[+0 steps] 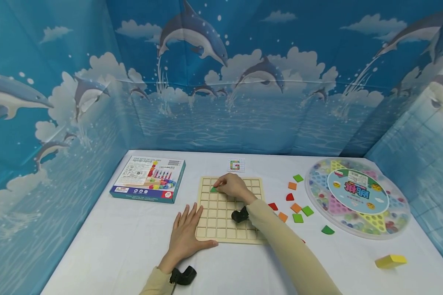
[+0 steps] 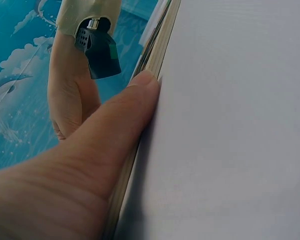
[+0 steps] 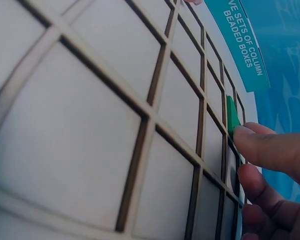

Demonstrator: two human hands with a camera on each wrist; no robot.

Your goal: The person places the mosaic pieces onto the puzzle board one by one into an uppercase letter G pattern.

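A wooden grid board (image 1: 211, 223) lies on the white table. Near its far left corner, my right hand (image 1: 234, 186) pinches a small green piece (image 1: 213, 189) over the squares. In the right wrist view the thumb and a finger meet at that green piece (image 3: 232, 115), low against the grid strips; its full outline is partly covered. My left hand (image 1: 186, 233) lies spread at the board's near left corner, fingers straight along the left side. Its thumb (image 2: 122, 112) rests against the near edge in the left wrist view.
Right of the board lie loose orange squares (image 1: 292, 185), green squares (image 1: 297, 218), red pieces (image 1: 289, 197) and a green quarter-round (image 1: 327, 230). Beyond them are a round marble game (image 1: 358, 192) and a yellow block (image 1: 390, 261). A pattern card (image 1: 236, 165) and a boxed set (image 1: 147, 178) sit farther back.
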